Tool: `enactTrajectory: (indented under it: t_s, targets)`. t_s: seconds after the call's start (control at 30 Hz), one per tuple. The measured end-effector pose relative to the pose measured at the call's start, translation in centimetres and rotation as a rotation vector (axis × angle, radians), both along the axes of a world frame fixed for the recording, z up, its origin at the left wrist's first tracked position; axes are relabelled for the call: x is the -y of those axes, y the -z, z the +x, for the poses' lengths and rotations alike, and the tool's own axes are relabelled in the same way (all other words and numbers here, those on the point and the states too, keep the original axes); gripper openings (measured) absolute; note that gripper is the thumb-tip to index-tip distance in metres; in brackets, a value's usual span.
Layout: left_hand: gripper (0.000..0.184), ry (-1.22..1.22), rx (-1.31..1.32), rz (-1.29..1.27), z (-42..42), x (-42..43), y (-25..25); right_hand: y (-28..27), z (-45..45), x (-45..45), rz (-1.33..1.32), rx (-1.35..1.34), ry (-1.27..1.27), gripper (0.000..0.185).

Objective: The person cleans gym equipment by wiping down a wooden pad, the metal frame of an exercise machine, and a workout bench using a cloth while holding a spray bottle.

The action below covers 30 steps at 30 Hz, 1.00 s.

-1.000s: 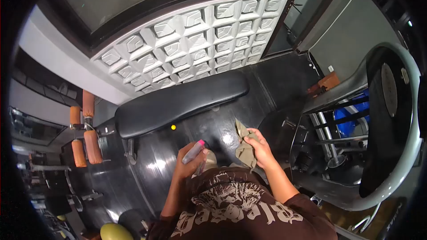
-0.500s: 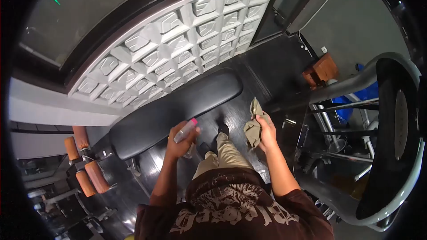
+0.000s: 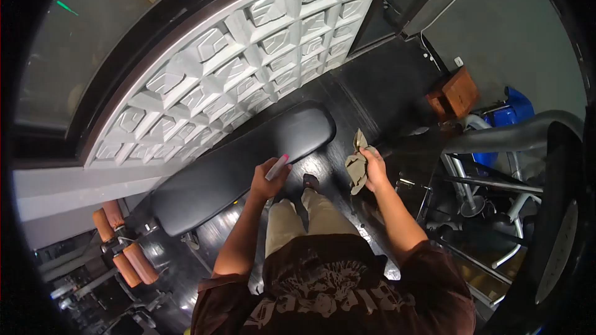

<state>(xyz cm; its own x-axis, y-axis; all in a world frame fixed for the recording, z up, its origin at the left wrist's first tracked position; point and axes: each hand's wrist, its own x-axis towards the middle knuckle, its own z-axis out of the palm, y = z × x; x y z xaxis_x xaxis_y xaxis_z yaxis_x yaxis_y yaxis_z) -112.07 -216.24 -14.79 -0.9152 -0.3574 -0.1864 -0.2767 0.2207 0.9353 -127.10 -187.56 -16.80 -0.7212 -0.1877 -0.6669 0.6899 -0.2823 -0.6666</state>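
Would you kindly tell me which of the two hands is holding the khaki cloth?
The right hand holds the khaki cloth; the left hand instead holds a pink-tipped bottle.

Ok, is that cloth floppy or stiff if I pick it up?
Probably floppy: the cloth looks creased and bunched in the right hand. It's likely light too, as just one hand holds it up.

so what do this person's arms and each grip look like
Loose, dark brown short sleeves end near the elbows. Below them, the forearms are bare, with no watch visible. The left grip and right grip are gloveless, five-fingered human ones, without cables.
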Motion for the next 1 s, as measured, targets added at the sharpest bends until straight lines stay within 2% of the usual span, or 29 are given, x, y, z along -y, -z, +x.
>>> enactTrajectory:
  t_s: [0.13,0.27,0.3,0.37,0.43,0.47,0.57,0.67,0.77,0.9,1.0]
  targets:
    - [0.021,-0.005,0.007,0.08,-3.1,2.3,4.4,5.5,-1.6,0.3,0.139,-0.008,-0.003,0.029]
    - [0.021,0.082,-0.052,0.105,-5.5,3.8,9.5,9.7,-3.0,2.3,0.267,0.043,0.045,0.027]
    - [0.024,0.136,0.002,0.071,-5.9,4.2,10.8,10.2,-3.2,3.1,0.316,0.045,0.014,0.033]
    - [0.029,0.26,0.113,0.0,-6.5,4.8,13.2,15.6,-3.4,3.0,0.412,-0.009,-0.101,0.042]
    - [0.03,0.236,0.094,-0.039,-7.0,4.6,14.9,18.1,-3.3,3.7,0.53,-0.124,-0.227,0.035]
    - [0.031,0.228,0.09,-0.058,-6.6,4.3,15.4,19.0,-3.4,3.6,0.672,-0.127,-0.349,0.051]
    - [0.028,0.223,0.241,-0.194,-6.1,3.8,16.6,19.8,-3.1,4.0,0.794,-0.165,-0.453,0.052]
    - [0.016,0.19,0.077,-0.084,-5.0,4.2,16.2,19.1,-3.1,4.3,0.85,-0.199,-0.544,0.047]
    - [0.016,0.094,0.1,-0.045,-4.1,5.2,14.9,19.8,-3.7,4.6,0.921,-0.304,-0.584,0.048]
    - [0.016,0.016,0.0,-0.047,-4.0,7.4,15.6,20.8,-5.6,6.1,1.032,-0.363,-0.663,0.05]
    - [0.013,-0.063,-0.068,-0.028,-4.7,8.5,18.0,23.2,-6.8,7.2,0.989,-0.691,-0.639,0.04]
